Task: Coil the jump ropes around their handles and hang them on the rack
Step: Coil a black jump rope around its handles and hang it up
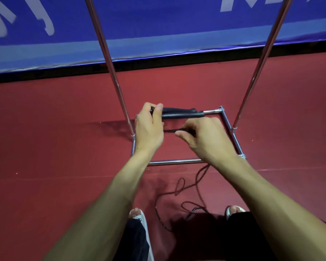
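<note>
The left hand (149, 127) grips the black handles (183, 113) above the rack's (177, 162) far base bar, while the right hand (205, 138) pinches the rope (170, 130), and the banner's (158, 25) white lettering is unreadable.

Jump rope handles (183, 113) were matte black; the rope (179, 187) read dark, nearly black. The floor (45, 138) was plain brick red with a few pale specks. The rack (177, 162) was bright silver chrome. The banner (158, 25) was deep blue with white lettering, a paler blue band along its lower edge and a black strip beneath. The shoes (145, 220) were white, the trousers (135, 240) black.
</note>
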Available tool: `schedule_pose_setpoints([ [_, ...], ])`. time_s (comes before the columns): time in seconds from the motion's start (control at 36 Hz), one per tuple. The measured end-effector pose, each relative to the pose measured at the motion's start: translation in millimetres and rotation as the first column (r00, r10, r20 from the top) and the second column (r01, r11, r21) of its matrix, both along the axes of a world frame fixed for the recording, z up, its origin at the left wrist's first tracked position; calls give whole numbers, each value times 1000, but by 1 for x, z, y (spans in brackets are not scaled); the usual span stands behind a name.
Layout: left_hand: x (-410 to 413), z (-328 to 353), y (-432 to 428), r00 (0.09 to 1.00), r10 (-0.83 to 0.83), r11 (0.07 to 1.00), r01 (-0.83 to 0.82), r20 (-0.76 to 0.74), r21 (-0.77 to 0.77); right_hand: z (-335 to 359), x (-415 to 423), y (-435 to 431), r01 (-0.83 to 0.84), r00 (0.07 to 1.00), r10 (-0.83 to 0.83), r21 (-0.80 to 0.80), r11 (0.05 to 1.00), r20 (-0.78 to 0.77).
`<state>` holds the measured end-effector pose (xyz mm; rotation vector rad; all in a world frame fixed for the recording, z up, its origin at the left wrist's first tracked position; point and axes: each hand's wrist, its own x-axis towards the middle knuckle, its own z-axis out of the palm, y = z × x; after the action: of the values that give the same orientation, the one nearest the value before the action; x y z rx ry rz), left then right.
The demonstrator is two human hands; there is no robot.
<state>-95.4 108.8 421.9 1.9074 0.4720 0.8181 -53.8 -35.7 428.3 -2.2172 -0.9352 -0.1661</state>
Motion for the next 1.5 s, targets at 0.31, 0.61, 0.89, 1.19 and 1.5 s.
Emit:
schedule_pose_setpoints([
  [0.31, -31, -4, -8, 945, -297, 917, 323, -138, 234, 24, 37, -16, -350, 927, 359, 95, 932, -111],
  [0.61, -27, -19, -1, 830, -553, 764, 537, 66, -358, -8, 50, -11, -299, 429, 497, 400, 866, -755],
  [0.89, -8, -8, -12, 934, -220, 645, 355, 281, -676, -25, 26, 20, 282, 169, 542, 567, 774, -823],
  [1.19, 17, -11, -5, 974, 51, 823, 84, 221, -562, -16, 12, 30, 184, 513, 375, 526, 831, -772],
  [1.5, 9, -23, 3, 986, 134, 988, -141, 95, 68, 2, 1, 30, -102, 915, 42, -130, 986, -400],
])
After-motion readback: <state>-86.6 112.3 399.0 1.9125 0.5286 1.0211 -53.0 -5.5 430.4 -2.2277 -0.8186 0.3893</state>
